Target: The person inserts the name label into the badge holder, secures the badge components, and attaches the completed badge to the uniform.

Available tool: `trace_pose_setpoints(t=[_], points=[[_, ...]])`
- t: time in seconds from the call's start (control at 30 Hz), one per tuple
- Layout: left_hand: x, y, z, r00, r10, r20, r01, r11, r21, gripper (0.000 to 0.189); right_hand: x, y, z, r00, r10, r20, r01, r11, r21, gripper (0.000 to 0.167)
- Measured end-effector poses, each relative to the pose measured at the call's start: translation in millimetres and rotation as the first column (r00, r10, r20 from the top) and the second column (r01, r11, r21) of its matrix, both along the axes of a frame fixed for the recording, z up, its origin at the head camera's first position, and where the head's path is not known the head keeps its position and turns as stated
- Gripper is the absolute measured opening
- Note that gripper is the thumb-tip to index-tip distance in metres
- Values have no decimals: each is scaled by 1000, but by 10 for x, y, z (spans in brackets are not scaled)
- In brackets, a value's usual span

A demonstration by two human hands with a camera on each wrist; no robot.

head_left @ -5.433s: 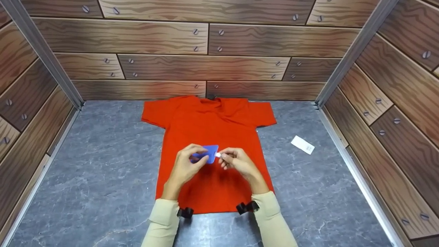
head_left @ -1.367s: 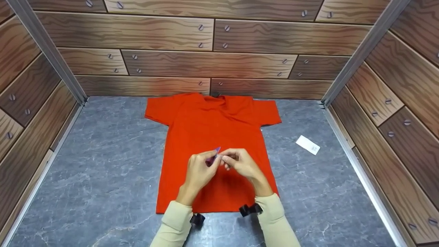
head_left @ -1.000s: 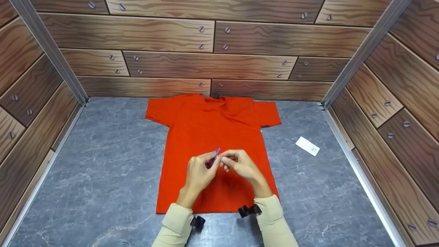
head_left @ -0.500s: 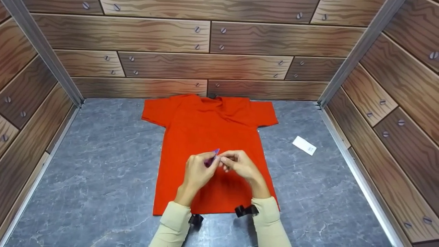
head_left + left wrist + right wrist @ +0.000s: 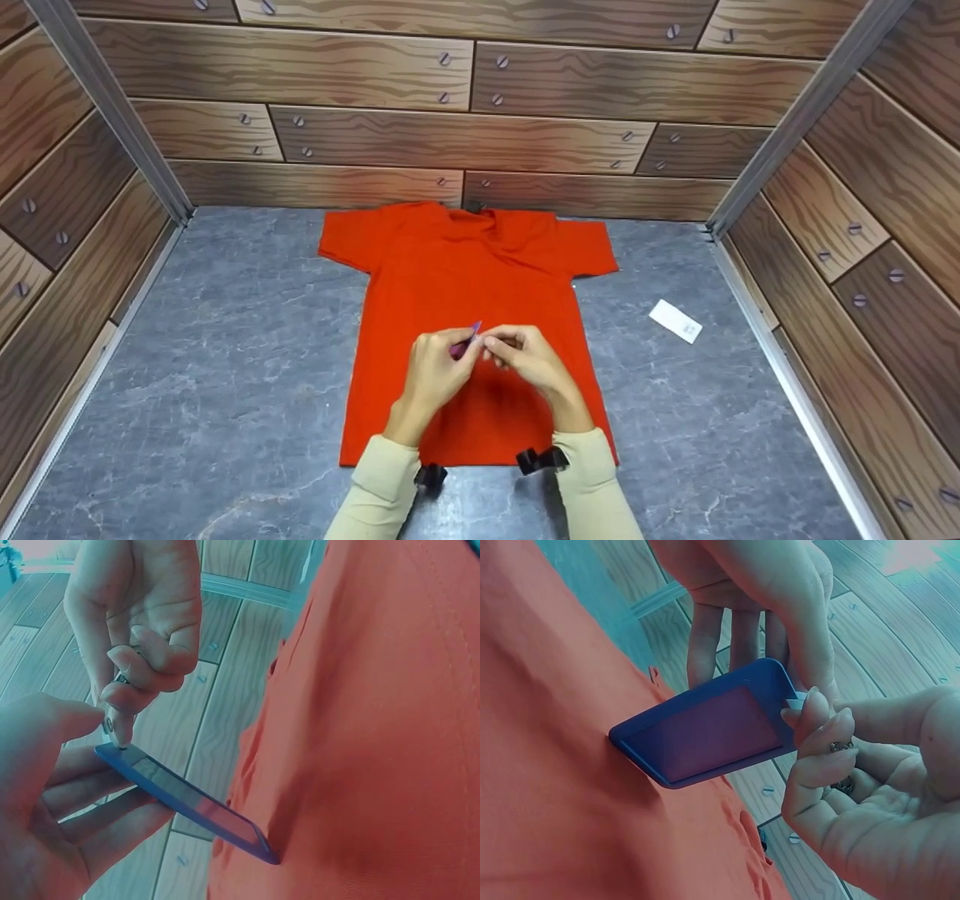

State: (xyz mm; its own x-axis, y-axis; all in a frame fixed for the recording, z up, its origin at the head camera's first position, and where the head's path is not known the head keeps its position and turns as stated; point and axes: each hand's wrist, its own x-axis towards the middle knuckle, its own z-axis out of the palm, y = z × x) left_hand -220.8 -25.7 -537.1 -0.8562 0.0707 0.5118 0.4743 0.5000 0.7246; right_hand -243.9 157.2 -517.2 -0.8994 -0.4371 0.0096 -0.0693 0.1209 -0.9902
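Over the red T-shirt (image 5: 465,292), both hands meet at a blue badge holder (image 5: 705,735) with a see-through window. My left hand (image 5: 435,367) holds it, fingers behind and thumb at its slotted end; the head view catches it nearly edge-on. Close by on the right, my right hand (image 5: 529,360) pinches a small pale strap (image 5: 795,701) at that same end. Bits of a metal clip (image 5: 841,745) show between the right hand's curled fingers, which hide the rest of it. In the left wrist view the holder (image 5: 187,799) slants down toward the shirt.
A white card (image 5: 675,321) with small print lies on the grey marbled tabletop (image 5: 225,360), right of the shirt. Wood-patterned panels (image 5: 360,139) with metal corner posts (image 5: 810,112) enclose the back and sides.
Several seconds ago the holder's flat face showed to the head camera; since then it has turned edge-on and the left hand has come closer to the right. Over the last second the hands barely move.
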Motion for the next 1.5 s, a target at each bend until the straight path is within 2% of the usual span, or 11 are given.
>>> trace_pose_setpoints(t=[0.47, 0.77, 1.07, 1.3, 1.5], points=[[25, 5, -10, 1000, -7, 22, 7, 1000, -8, 20, 12, 16, -27, 999, 17, -52, -17, 1000, 2, 26], [18, -2, -1, 1000, 2, -12, -3, 1000, -10, 24, 9, 25, -3, 997, 26, -69, -27, 1000, -5, 25], [-7, -21, 12, 1000, -24, -13, 24, 999, 34, 33, 14, 65, 29, 996, 53, -78, -52, 999, 11, 27], [-1, -20, 31, 999, -38, -16, 38, 999, -9, 27, 32, 48, 32, 996, 42, -75, -41, 999, 20, 26], [16, -38, 39, 999, -33, 0, 33, 999, -6, 23, 33, -9, 38, 998, 22, -62, -20, 999, 27, 25]])
